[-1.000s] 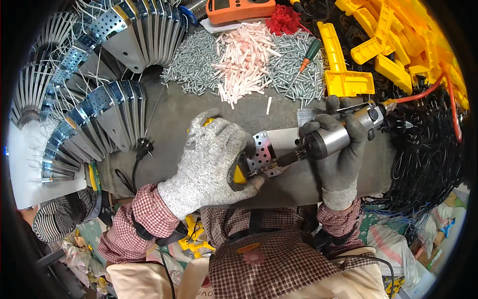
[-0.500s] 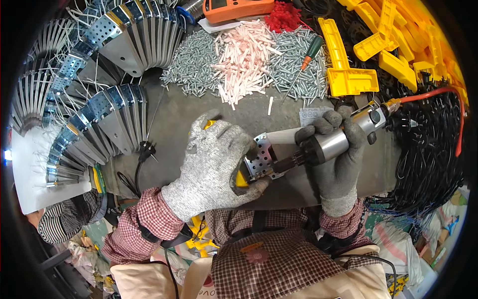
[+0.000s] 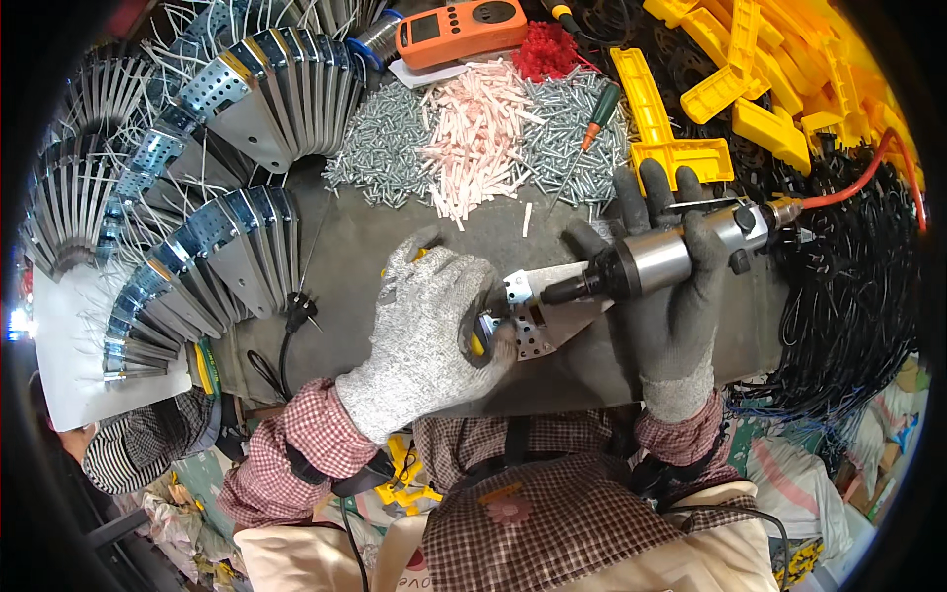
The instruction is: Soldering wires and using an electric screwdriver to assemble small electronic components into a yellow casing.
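My left hand [image 3: 429, 316], in a speckled grey glove, is closed around a yellow plastic handle [image 3: 477, 344], mostly hidden by the glove. A perforated metal bracket [image 3: 533, 338] with a flat grey plate [image 3: 572, 324] sticks out on its right. My right hand [image 3: 671, 296], palm up with several fingers stretched out, carries a silver air screwdriver [image 3: 659, 264] with its thumb hooked over the body. The tool's dark nose points left, just above the bracket and seemingly apart from it. A red air hose [image 3: 848, 194] runs from its back end.
Heaps of silver screws [image 3: 380, 138] and pale pink sleeves [image 3: 473, 128] lie ahead, with a green-handled screwdriver [image 3: 602, 113] on top. Finished-looking plates with brackets [image 3: 237, 237] stand fanned at left. Yellow handle shells [image 3: 779, 138] and black cords [image 3: 838, 296] fill the right.
The screwdriver's nose has lifted off the bracket. My right fingers have uncurled from the tool and spread. The bracket and plate have turned, the plate's end now lower.
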Demonstrator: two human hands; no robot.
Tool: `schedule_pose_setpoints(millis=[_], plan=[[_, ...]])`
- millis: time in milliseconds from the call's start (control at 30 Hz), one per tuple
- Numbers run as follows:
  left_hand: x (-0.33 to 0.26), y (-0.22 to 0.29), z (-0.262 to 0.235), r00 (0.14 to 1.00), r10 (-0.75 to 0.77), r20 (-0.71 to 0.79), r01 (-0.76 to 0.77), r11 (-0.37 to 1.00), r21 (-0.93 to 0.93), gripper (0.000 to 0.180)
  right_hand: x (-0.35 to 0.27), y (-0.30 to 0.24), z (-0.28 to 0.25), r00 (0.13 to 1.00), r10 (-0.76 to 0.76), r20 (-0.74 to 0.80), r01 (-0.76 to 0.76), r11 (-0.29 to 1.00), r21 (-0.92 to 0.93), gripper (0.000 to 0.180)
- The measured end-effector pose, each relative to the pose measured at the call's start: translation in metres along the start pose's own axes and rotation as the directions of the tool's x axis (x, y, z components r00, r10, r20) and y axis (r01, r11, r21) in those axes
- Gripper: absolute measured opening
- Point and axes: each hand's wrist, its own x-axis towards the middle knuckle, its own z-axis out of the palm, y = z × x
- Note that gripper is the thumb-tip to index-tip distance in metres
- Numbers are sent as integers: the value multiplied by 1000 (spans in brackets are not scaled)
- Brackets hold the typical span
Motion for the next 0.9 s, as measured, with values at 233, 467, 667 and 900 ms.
schedule_pose_setpoints(millis=[233, 467, 667, 900], plan=[[2, 0, 0, 999, -35, -21, 35, 999, -3, 21, 6, -6, -8, 997, 68, -30, -66, 996, 64, 59], [2, -4, -3, 1000, -12, -22, 12, 1000, 9, 26, 9, -16, -1, 989, 130, -75, -130, 991, 18, 60], [3, -8, -6, 999, 19, -36, -21, 998, -53, 27, 9, -29, 22, 945, 269, -187, -284, 957, -60, 62], [3, -9, -6, 997, 45, -66, -54, 990, -131, 44, 11, -20, 8, 928, 311, -204, -321, 947, -14, 43]])
